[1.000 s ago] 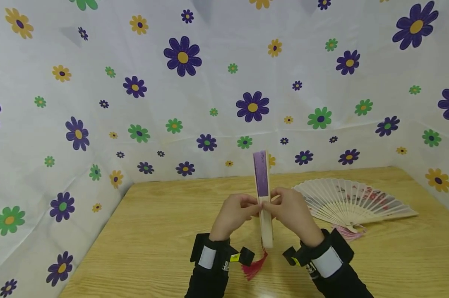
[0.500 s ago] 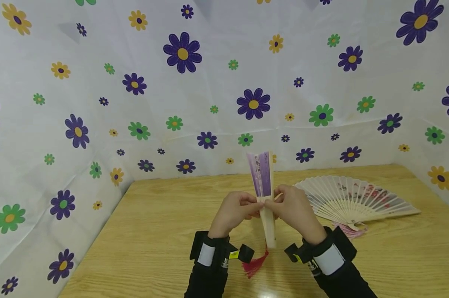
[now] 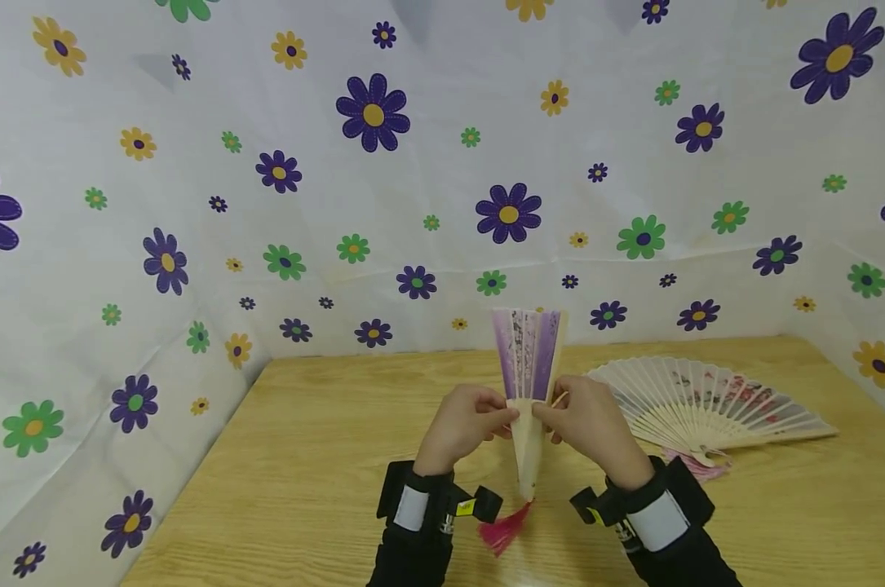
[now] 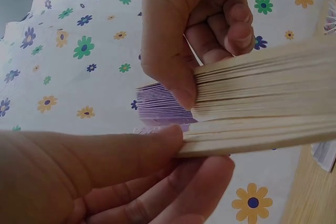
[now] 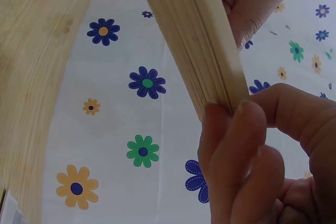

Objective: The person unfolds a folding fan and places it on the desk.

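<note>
Left hand (image 3: 462, 424) and right hand (image 3: 587, 420) pinch the purple fan (image 3: 528, 436), its long axis near vertical, cloth end (image 3: 528, 355) up.

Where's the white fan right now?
In the head view, the white fan lies spread on the right of the table, just right of the right hand.

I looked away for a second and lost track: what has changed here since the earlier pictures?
The purple fan has gone from folded to partly spread, its upper end widening sideways. The left grip and right grip have drawn slightly apart, each still pinching it; nothing was let go. The open white fan stayed on the table.
</note>
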Tool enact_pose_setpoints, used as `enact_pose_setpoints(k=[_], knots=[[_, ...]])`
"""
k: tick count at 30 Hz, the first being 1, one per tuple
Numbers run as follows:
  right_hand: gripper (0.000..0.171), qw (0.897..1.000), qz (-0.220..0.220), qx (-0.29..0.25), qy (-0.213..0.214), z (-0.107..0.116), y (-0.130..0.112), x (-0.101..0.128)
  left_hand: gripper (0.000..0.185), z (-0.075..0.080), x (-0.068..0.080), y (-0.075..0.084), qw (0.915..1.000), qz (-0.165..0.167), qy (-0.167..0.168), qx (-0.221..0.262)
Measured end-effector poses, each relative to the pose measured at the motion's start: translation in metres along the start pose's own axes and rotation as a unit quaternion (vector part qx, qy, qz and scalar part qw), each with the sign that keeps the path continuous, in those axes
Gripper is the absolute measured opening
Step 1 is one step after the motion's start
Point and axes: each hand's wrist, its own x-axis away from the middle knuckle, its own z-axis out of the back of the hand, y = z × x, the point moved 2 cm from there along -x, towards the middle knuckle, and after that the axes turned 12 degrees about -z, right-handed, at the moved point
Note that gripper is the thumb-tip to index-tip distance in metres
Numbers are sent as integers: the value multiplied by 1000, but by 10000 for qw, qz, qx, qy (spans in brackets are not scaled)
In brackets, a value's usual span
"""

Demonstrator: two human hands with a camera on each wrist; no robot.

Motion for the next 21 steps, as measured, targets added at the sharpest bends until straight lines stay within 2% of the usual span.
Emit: enact_pose_setpoints(k=[14,21], knots=[[19,10000,23,11,97,5,6,-2,20,3,2,-1,9999,129,-34,-26],[28,9999,75,29,149,8,6,-2,19,4,0,-1,9999,122,-67,-58]])
